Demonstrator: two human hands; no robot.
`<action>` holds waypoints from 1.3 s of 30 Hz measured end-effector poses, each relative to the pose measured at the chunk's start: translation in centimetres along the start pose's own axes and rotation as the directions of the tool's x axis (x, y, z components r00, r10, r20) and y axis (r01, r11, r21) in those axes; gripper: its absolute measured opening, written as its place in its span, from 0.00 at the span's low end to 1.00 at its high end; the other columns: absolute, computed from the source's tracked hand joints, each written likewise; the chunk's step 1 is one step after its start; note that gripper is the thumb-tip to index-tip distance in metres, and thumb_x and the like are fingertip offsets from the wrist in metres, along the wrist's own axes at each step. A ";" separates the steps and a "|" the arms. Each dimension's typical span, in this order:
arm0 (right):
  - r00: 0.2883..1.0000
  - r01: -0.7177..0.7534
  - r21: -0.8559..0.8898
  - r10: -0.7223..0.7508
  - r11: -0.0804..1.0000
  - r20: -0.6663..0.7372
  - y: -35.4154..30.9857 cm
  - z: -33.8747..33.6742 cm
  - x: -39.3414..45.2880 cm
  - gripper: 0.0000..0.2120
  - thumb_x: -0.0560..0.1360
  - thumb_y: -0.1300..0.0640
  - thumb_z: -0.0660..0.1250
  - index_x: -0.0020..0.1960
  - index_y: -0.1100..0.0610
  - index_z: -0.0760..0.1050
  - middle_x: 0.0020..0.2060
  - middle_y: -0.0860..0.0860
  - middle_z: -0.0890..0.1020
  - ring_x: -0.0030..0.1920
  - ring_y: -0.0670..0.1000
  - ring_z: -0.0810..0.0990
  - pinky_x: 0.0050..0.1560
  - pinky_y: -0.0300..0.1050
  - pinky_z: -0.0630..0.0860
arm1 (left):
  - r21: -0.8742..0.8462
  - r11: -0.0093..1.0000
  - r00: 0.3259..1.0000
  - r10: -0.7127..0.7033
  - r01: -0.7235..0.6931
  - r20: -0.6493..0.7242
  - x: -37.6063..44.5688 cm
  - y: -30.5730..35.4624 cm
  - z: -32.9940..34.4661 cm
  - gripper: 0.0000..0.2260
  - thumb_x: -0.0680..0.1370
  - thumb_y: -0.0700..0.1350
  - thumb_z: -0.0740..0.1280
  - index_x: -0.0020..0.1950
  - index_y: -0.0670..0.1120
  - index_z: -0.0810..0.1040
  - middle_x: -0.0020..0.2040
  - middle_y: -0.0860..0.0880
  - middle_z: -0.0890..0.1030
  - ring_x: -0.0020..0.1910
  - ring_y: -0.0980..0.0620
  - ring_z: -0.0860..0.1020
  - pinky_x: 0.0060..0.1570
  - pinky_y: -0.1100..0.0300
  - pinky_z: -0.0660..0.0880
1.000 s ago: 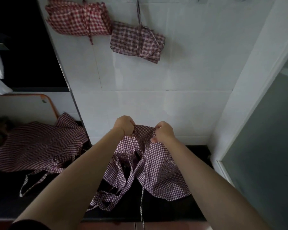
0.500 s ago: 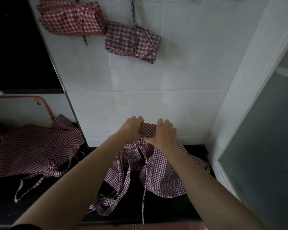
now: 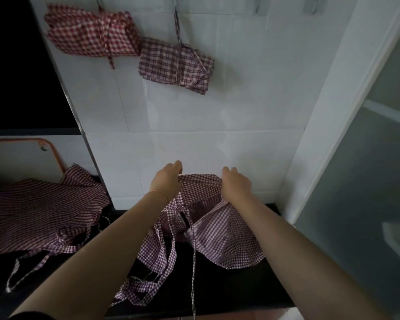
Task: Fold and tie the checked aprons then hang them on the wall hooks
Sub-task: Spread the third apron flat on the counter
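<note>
Hands (image 3: 166, 183) spread apart, apron (image 3: 226, 236) edge stretched left-right

The scene is dimly and unevenly lit. The white tiled wall (image 3: 217, 107) is the brightest area, with soft reflections seen on its glossy surface. The dark table (image 3: 229, 287) and the left side are lost in deep shadow, with little detail recorded there. Wide-angle distortion is noted: straight edges lean and bow toward the frame borders. Slight softness is observed throughout, and the near forearms are rendered faintly blurred.
</note>
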State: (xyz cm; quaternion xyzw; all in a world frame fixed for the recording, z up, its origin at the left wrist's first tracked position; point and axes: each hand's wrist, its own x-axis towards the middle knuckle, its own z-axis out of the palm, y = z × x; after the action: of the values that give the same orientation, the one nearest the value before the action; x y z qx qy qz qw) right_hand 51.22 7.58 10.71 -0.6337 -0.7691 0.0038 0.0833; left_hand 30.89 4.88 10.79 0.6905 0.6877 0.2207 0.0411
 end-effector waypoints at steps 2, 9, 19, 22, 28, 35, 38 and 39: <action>0.997 -0.072 -0.084 0.074 0.994 0.011 1.8 -0.9 0.3 0.12 0.80 0.63 0.58 0.59 0.60 0.77 0.56 0.57 0.80 0.54 0.58 0.80 0.48 0.48 0.74 | 0.048 0.999 1.000 -0.019 0.018 0.020 0.3 -0.1 -0.2 0.13 0.75 0.31 0.60 0.56 0.42 0.71 0.47 0.44 0.75 0.43 0.46 0.72 0.39 0.56 0.66; 0.965 -0.261 -0.110 0.257 0.959 -0.048 4.9 -5.6 1.4 0.17 0.80 0.65 0.55 0.63 0.61 0.78 0.59 0.57 0.81 0.60 0.58 0.80 0.56 0.48 0.76 | 0.154 0.972 0.981 -0.189 0.179 0.050 1.0 1.2 -0.8 0.11 0.77 0.35 0.60 0.55 0.41 0.81 0.52 0.43 0.82 0.51 0.43 0.80 0.47 0.54 0.77; 0.915 -0.404 0.114 0.399 0.908 0.065 7.2 -6.6 1.1 0.16 0.80 0.64 0.58 0.65 0.64 0.76 0.62 0.59 0.80 0.62 0.59 0.79 0.60 0.49 0.75 | -0.142 0.809 0.817 -0.539 0.570 0.207 0.5 -0.4 -4.1 0.12 0.78 0.36 0.62 0.34 0.40 0.74 0.36 0.43 0.79 0.36 0.46 0.79 0.34 0.58 0.75; 0.904 -0.426 0.266 0.401 0.865 0.145 7.0 -5.8 0.8 0.14 0.79 0.65 0.62 0.62 0.70 0.75 0.55 0.62 0.83 0.57 0.60 0.82 0.57 0.48 0.78 | -0.154 0.770 0.753 -0.526 0.619 0.396 0.6 -1.0 -3.7 0.17 0.82 0.52 0.63 0.38 0.42 0.74 0.40 0.48 0.77 0.44 0.50 0.76 0.42 0.60 0.70; 0.903 -0.389 0.468 0.428 0.794 0.025 5.7 -5.0 -0.1 0.15 0.80 0.63 0.58 0.63 0.70 0.74 0.63 0.66 0.77 0.64 0.64 0.76 0.63 0.50 0.72 | -0.346 0.800 0.872 -0.456 0.490 0.180 -0.4 0.0 -2.2 0.17 0.85 0.45 0.56 0.62 0.37 0.78 0.61 0.41 0.80 0.60 0.42 0.78 0.57 0.54 0.72; 0.980 -0.199 0.182 0.197 0.963 0.026 4.2 -5.0 -3.0 0.16 0.82 0.61 0.56 0.62 0.69 0.74 0.60 0.66 0.78 0.60 0.64 0.78 0.59 0.51 0.74 | -0.016 0.940 0.938 -0.338 0.340 0.071 -5.7 -1.6 -4.6 0.15 0.83 0.41 0.55 0.54 0.35 0.80 0.55 0.37 0.81 0.52 0.39 0.78 0.55 0.49 0.75; 0.620 -0.374 -0.115 0.341 0.920 0.706 2.9 -5.3 -6.2 0.21 0.82 0.59 0.58 0.71 0.70 0.68 0.62 0.65 0.79 0.64 0.60 0.78 0.66 0.51 0.74 | 0.287 0.866 0.635 -0.497 0.410 0.591 -8.7 -3.1 -6.1 0.18 0.83 0.41 0.61 0.71 0.37 0.71 0.72 0.36 0.70 0.61 0.38 0.78 0.58 0.50 0.79; 0.449 -0.434 -0.191 0.395 0.881 0.802 2.4 -5.9 -7.1 0.23 0.83 0.58 0.59 0.73 0.70 0.64 0.61 0.65 0.79 0.65 0.60 0.77 0.68 0.52 0.72 | 0.300 0.823 0.494 -0.539 0.483 0.682 -9.4 -3.9 -6.5 0.22 0.82 0.39 0.62 0.76 0.37 0.64 0.77 0.35 0.60 0.62 0.34 0.77 0.56 0.47 0.80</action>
State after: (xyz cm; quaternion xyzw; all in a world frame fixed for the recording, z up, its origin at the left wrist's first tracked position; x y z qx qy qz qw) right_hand 55.61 0.54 15.44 -0.7228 -0.5387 0.3346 -0.2745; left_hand 25.28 -5.57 12.87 0.4841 0.7890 -0.1260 0.3567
